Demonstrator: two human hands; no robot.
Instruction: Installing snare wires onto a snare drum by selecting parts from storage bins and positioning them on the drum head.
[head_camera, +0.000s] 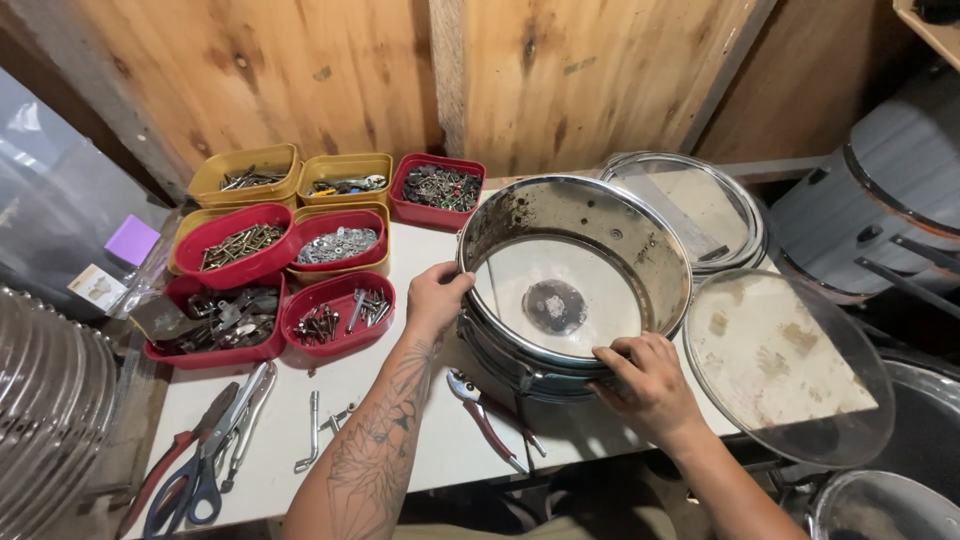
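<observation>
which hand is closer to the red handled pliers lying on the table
Left. The left hand grips the drum shell's left rim, just above-left of the pliers; the right hand holds the near rim, farther off to their right.

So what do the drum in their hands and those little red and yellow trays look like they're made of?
The drum shell looks like metal, chrome-like: it shines and mirrors light, with brown rust-like patches inside. Its bottom skin seems a thin translucent plastic film, stained dark at the centre. The red trays and yellow trays look like moulded plastic, smooth and evenly coloured, though painted metal can't be ruled out.
</observation>
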